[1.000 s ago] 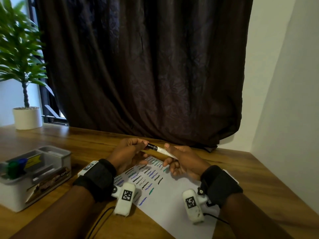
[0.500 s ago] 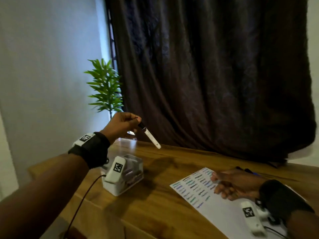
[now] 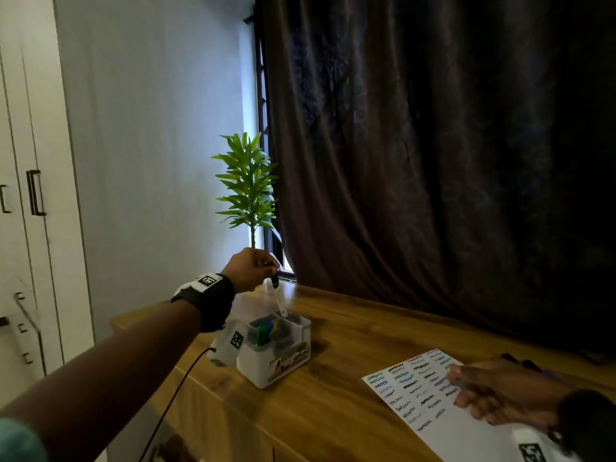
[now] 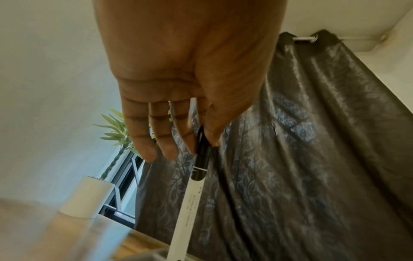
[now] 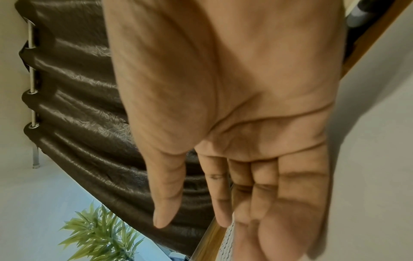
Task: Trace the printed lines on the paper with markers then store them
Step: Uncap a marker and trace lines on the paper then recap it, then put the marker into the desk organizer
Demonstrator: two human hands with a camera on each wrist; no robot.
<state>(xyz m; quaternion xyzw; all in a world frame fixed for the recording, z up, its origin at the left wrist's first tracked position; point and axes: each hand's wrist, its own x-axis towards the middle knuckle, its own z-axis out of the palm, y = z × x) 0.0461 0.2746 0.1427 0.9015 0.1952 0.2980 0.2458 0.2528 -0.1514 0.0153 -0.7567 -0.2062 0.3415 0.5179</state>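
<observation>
Left hand [image 3: 248, 269] lowered, marker [image 3: 279, 296] tip now entering organizer [image 3: 276, 348]

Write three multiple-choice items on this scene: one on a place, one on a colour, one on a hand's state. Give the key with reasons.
1. Where is the marker's lower end?
A. above the box
B. on the paper
C. by the plant's pot

2. What colour is the marker's cap?
A. green
B. black
C. blue

3. What is the right hand doing?
A. gripping a marker
B. lying open on the paper
C. lifting the box

Key: 1 A, its tip hangs over a box compartment; 2 B, the left hand pinches a black cap above a white barrel; 3 B, its fingers lie relaxed, holding nothing.
</observation>
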